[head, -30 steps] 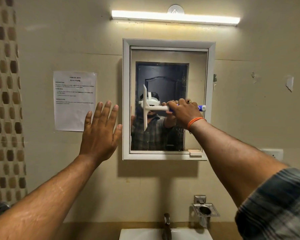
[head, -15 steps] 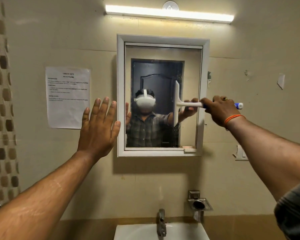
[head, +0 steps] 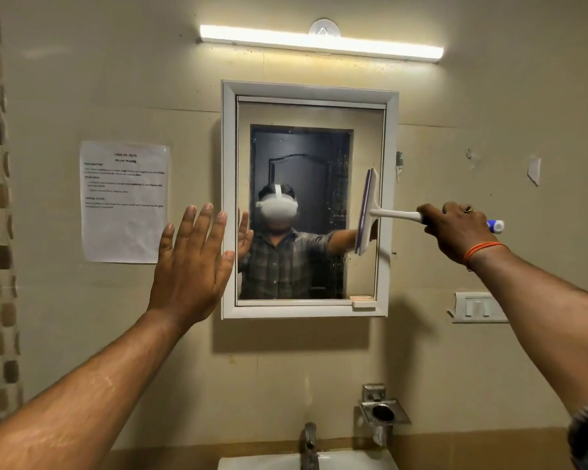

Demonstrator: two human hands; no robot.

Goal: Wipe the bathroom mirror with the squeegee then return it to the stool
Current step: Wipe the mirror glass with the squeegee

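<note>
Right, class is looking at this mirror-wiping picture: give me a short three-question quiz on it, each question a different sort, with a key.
1. True or false: the right hand grips the squeegee by its handle.
2. Where is the squeegee blade on the mirror? A) right edge B) left edge C) top centre
3. Fill in: the left hand is held up with fingers ____, beside the mirror's left frame.

Key: 1 true; 2 A; 3 spread.
</note>
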